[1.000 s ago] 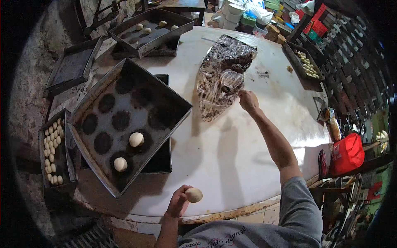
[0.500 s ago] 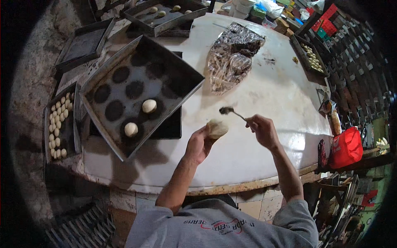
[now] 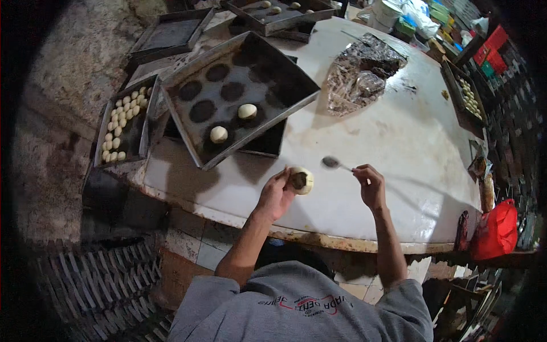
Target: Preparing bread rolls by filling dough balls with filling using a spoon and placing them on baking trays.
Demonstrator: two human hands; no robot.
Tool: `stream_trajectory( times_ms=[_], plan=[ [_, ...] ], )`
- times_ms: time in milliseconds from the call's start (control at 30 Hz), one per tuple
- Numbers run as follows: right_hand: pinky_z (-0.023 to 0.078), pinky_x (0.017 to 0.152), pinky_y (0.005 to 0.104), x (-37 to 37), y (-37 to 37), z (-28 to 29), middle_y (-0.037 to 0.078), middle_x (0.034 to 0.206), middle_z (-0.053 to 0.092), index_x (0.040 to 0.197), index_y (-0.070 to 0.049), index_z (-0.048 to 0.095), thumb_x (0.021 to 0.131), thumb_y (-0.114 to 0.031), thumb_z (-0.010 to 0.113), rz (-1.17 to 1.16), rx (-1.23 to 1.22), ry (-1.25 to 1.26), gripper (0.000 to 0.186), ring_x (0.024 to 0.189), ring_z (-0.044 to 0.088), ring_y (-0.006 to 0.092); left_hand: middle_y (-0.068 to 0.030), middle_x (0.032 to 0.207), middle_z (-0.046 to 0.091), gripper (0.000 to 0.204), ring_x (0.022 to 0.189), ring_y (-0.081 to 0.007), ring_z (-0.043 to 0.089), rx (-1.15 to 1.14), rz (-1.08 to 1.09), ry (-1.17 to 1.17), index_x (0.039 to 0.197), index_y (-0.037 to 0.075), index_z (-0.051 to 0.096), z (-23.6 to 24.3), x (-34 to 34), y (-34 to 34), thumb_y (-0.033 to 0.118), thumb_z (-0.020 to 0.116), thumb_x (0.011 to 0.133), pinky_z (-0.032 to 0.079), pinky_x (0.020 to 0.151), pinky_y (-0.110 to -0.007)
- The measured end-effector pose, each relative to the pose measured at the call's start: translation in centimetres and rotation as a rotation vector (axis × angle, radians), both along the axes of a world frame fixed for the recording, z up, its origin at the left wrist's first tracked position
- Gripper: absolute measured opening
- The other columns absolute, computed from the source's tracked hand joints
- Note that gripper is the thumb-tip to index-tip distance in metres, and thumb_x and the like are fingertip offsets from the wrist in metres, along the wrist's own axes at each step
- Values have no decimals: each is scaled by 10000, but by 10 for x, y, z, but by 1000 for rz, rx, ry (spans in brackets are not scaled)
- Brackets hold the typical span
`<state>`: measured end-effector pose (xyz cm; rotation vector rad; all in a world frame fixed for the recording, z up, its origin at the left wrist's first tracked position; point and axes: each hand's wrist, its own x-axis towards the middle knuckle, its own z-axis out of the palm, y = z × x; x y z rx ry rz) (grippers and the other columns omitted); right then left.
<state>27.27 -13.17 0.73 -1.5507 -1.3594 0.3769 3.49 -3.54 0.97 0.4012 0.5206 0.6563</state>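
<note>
My left hand (image 3: 276, 192) is closed around a pale dough ball (image 3: 305, 181) with dark brown filling (image 3: 298, 181) on its face, above the white worktop (image 3: 376, 205). To its right, my right hand (image 3: 371, 185) pinches the handle of a metal spoon (image 3: 331, 162), whose bowl is blurred and close to the ball. Ahead to the left, a large dark tray (image 3: 268, 137) with round stains holds two dough balls (image 3: 247, 111). Farther back lies a crumpled plastic bag with dark, sticky contents (image 3: 364, 80).
Trays of small dough balls stand at left (image 3: 133, 139) and far right (image 3: 468, 97). More trays (image 3: 171, 34) are at the back. A red bag (image 3: 494, 228) sits at the right edge, a slatted grey object (image 3: 99, 290) lower left. Tubs and bags (image 3: 392, 16) crowd the far side.
My right hand has come back from the plastic bag with the spoon. My left hand has risen toward it, and dark filling now shows on the dough ball, which was plain before.
</note>
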Motion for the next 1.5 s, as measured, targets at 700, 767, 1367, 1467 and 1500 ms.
stream_trajectory(
  times_ms=[700,767,1367,1467,1500],
  plan=[
    [416,715,344,-121,87,-27,127,926,594,925,-37,597,843,-290,508,-613,-268,179,281,840,541,240,-92,1107,502,365,1031,-190,488,154,-131,-48,1159,-19,430,-20,-162,5,117,517,831,380,917,-330],
    [426,763,322,-187,53,-18,114,960,588,987,22,556,906,-413,363,-175,-314,790,483,886,534,202,-77,1112,492,408,1038,-183,479,132,-225,-117,1169,-5,415,-19,-141,10,148,561,820,378,917,-323],
    [470,671,239,-252,-86,34,140,1056,475,1125,-4,503,690,38,630,-631,-94,59,455,948,542,210,-79,971,527,265,858,-142,542,346,-349,18,1055,-28,460,13,-50,-72,41,469,799,462,785,-266],
    [455,628,237,-234,-122,38,109,945,531,991,-8,548,673,5,676,-611,-69,48,343,821,569,184,-75,967,553,276,858,-141,556,648,-400,88,1066,-23,507,-1,-43,-90,12,446,800,474,782,-262],
    [449,618,230,-230,-132,50,99,883,542,949,-1,550,678,-5,680,-688,-45,64,301,752,560,170,-73,977,555,285,872,-137,551,661,-514,62,1075,-19,509,6,-43,-99,8,443,799,470,790,-258]
  ],
)
